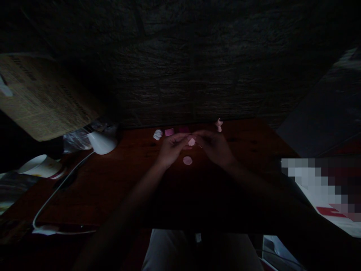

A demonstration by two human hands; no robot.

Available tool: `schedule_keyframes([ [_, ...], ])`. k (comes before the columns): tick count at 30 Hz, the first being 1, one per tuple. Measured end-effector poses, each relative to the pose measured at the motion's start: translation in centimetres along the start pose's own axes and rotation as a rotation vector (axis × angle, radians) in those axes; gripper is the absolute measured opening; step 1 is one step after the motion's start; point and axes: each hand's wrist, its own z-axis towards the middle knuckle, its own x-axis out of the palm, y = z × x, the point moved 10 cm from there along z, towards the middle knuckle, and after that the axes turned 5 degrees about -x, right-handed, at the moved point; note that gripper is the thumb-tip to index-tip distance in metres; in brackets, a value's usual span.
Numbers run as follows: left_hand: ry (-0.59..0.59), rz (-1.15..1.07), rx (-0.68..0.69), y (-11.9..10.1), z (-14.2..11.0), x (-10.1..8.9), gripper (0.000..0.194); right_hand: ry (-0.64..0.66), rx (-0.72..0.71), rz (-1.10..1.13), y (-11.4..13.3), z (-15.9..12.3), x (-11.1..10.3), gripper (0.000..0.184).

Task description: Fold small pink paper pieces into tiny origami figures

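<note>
My left hand (171, 147) and my right hand (214, 146) meet above a dark wooden table (118, 180). Between their fingertips they pinch a small pink piece (191, 141), soft-looking like clay or dough. Just below the hands a flat pink disc (187, 160) lies on the table. Behind the hands sit a white lump (158, 134), a magenta block (169, 132) and a darker block (183, 129). A small pink figure (219, 125) stands at the back right.
A white desk lamp (102, 142) with a thin arm leans in from the left. A white cup (39, 166) and a cardboard sheet (42, 98) are at the far left. Papers lie at the right edge. The scene is very dim.
</note>
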Motion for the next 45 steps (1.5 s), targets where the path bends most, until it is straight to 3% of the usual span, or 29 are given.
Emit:
schedule_keyframes([
  [5, -0.030, 0.017, 0.007, -0.2, 0.1, -0.6, 0.042, 0.004, 0.049, 0.082, -0.4, -0.1, 0.2, 0.029],
  [12, -0.024, -0.034, 0.006, -0.1, 0.1, -0.4, 0.042, 0.011, 0.057, 0.054, -0.5, -0.1, 0.1, 0.022],
  [20, 0.070, -0.061, -0.138, 1.0, -0.3, 0.6, 0.038, -0.065, 0.053, 0.051, -0.8, 0.0, -0.4, 0.018],
  [30, 0.085, -0.071, -0.120, 0.9, -0.2, 0.6, 0.038, -0.078, 0.092, 0.090, -1.1, -0.1, -0.5, 0.025],
  [37, 0.086, -0.052, -0.107, 0.7, -0.2, 0.7, 0.039, -0.019, 0.124, 0.133, -1.5, 0.0, -0.1, 0.027],
  [45, 0.133, -0.114, -0.169, 1.2, -0.5, 1.4, 0.040, -0.086, 0.164, 0.175, -2.0, -0.1, -0.6, 0.033],
])
